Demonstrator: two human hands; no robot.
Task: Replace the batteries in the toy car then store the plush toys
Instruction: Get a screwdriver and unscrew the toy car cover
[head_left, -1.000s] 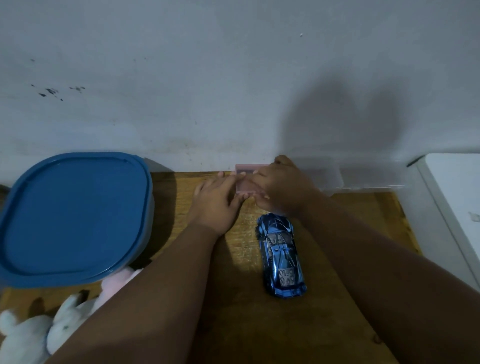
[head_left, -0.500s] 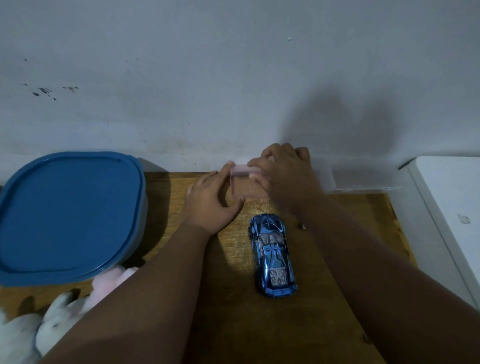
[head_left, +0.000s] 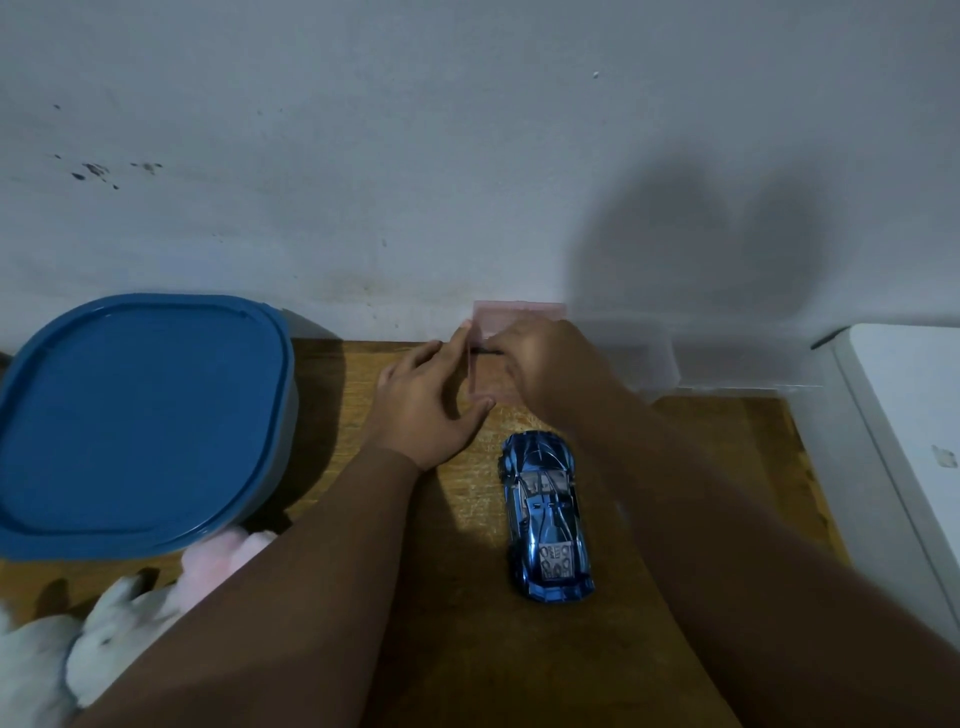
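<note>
A shiny blue toy car (head_left: 545, 519) lies on the wooden table (head_left: 467, 649), nose toward the wall. Just beyond it, against the wall, stands a small pink see-through box (head_left: 480, 382) with its lid (head_left: 519, 310) raised. My left hand (head_left: 426, 400) grips the box's left side between thumb and forefinger. My right hand (head_left: 550, 364) reaches over the open box with curled fingers; a thin dark item shows at its fingertips, and whether it is held is hidden. White and pink plush toys (head_left: 119, 623) lie at the front left, partly under my left forearm.
A large container with a blue lid (head_left: 135, 415) fills the left of the table. Clear plastic boxes (head_left: 727, 358) stand along the wall to the right of the pink box. A white surface (head_left: 914, 441) borders the table's right edge.
The pink box's lid has gone from shut to raised against the wall. My right hand moved from the lid's edge to over the open box. The left hand kept hold of the box.
</note>
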